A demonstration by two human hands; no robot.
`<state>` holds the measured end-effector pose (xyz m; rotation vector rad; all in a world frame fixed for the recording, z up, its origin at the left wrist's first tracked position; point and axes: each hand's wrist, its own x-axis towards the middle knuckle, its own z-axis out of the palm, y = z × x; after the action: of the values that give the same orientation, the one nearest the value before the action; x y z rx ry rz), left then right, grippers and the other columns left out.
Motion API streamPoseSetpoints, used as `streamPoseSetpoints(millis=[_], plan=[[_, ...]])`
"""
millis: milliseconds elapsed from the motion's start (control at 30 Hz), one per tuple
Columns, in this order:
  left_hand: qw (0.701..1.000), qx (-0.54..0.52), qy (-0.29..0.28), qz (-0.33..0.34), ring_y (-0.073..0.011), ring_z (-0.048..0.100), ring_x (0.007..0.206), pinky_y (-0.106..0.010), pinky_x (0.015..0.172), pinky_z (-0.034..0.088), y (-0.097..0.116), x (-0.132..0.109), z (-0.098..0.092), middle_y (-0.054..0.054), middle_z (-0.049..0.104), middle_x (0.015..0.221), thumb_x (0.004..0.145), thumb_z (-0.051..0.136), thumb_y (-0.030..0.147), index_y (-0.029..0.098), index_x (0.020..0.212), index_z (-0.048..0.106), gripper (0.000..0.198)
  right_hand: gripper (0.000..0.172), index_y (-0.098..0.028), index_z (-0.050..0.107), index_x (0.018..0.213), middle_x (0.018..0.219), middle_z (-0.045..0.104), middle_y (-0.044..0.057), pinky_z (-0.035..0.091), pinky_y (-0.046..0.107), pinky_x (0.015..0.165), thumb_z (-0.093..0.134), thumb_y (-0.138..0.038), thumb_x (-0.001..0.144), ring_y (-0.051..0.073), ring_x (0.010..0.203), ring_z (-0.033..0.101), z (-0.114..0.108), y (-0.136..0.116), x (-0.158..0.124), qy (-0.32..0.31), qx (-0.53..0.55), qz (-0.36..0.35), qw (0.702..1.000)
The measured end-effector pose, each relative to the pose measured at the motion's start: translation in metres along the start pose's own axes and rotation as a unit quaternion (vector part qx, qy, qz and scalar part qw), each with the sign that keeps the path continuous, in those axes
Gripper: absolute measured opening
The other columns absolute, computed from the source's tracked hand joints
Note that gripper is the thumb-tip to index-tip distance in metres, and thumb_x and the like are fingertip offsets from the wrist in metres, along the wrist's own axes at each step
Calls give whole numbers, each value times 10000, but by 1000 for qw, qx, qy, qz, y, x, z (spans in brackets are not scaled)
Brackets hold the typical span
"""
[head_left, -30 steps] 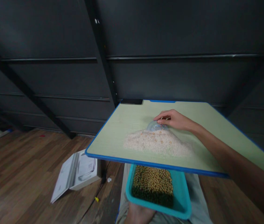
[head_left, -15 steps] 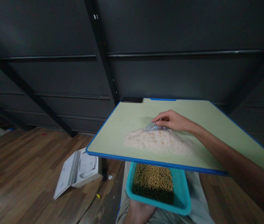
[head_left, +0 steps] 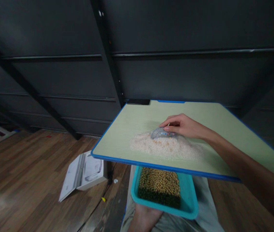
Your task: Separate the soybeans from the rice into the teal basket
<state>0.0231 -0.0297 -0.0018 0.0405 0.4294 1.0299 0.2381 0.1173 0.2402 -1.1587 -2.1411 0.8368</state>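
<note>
My right hand [head_left: 179, 125] pinches a clear, curved plastic piece with small coloured prints [head_left: 160, 132]. Its rounded edge rests on the far side of a low heap of white rice-like grains [head_left: 166, 149]. A few yellowish beans lie in the heap along that edge, partly covered by the plastic. Below the table edge, my left hand [head_left: 147, 216] holds a turquoise plastic tray [head_left: 190, 199] from underneath, its fingers hidden by the tray. Inside the tray are tan round beans [head_left: 159, 180] and a band of dark green small beans [head_left: 158, 197].
The heap lies on a pale green folding table [head_left: 117, 135] with a blue rim. A flat black object [head_left: 138, 101] sits at its far left corner. On the wooden floor are an open white box [head_left: 93, 167] and a black cable [head_left: 95, 207]. A dark panelled wall [head_left: 175, 77] stands behind.
My right hand has brought the plastic piece slightly nearer and lower onto the heap, and fewer of the scattered beans show. The tray stays in my left hand.
</note>
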Motion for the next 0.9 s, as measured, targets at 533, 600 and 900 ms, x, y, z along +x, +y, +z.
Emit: streamPoseSetpoints(millis=[533, 600, 900], plan=[[995, -79, -60, -6, -267, 579, 1222, -558, 1063, 390, 2, 0, 20, -95, 687, 1260, 940, 371, 342, 262, 1277, 566, 397, 199, -165, 745, 1014, 952, 695, 76, 476, 291, 719, 622, -239, 875, 166, 828, 632, 0, -13, -5, -3, -16, -39, 999], [995, -77, -57, -4, -266, 587, 1213, -549, 1060, 396, 3, -1, 22, -91, 707, 1225, 936, 380, 343, 257, 1256, 585, 390, 201, -169, 745, 1018, 943, 690, 72, 472, 291, 709, 620, -243, 879, 164, 816, 629, 0, -15, -6, -9, -18, -43, 999], [995, -72, -70, 5, -272, 571, 1233, -557, 1073, 380, 3, -3, 28, -105, 666, 1293, 938, 374, 343, 257, 1303, 542, 411, 230, -205, 733, 1074, 944, 678, 59, 463, 294, 702, 610, -281, 896, 161, 812, 619, 0, -14, -10, -50, -33, -64, 996]])
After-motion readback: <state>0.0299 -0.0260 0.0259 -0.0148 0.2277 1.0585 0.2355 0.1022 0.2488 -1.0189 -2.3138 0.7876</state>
